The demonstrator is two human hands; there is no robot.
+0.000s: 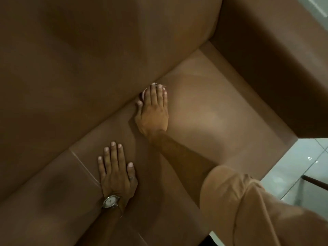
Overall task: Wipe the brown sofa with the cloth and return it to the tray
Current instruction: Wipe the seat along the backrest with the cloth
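The brown sofa (204, 103) fills most of the view, its seat cushion lit in the middle and its backrest rising at the upper left. My right hand (153, 110) lies flat on the seat where it meets the backrest, pressing down a pale cloth (144, 92). Only small edges of the cloth show past my fingertips and beside my index finger. My left hand (116, 172), with a wristwatch, rests flat and open on the seat near a cushion seam, holding nothing. The tray is not in view.
The sofa's armrest (276, 71) rises along the right side. Pale glossy floor tiles (292, 171) show at the lower right, with a dark wooden leg or rod (316, 181) over them.
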